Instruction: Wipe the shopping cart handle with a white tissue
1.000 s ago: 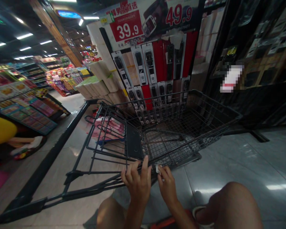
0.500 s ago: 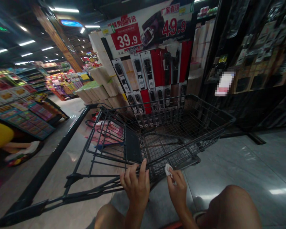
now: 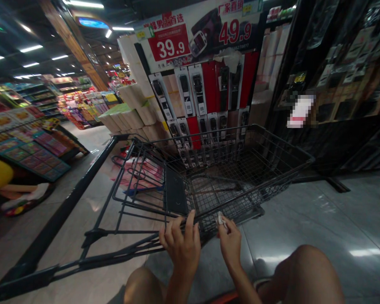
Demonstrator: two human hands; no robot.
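A dark wire shopping cart (image 3: pixel 177 192) stands sideways in front of my knees, its handle at the left and the basket at the right. My left hand (image 3: pixel 182 240) rests on the near upper side rail, with its fingers curled over the bars. Close beside it, my right hand (image 3: pixel 229 240) pinches a small crumpled white tissue (image 3: pixel 221 219) between thumb and fingers. The tissue is by the near wire side of the basket; whether it touches the wire I cannot tell.
Behind the cart is a display rack (image 3: pixel 205 88) of packaged belts under a price sign (image 3: pixel 193 36). Wrapped paper rolls (image 3: pixel 123 116) are stacked to its left. A person's foot (image 3: pixel 25 202) shows at the far left. Dark shelving (image 3: pixel 345 118) stands at the right.
My right hand has shifted slightly left and up along the cart's side with the tissue. My left hand keeps its place on the rail. The view has turned slightly.
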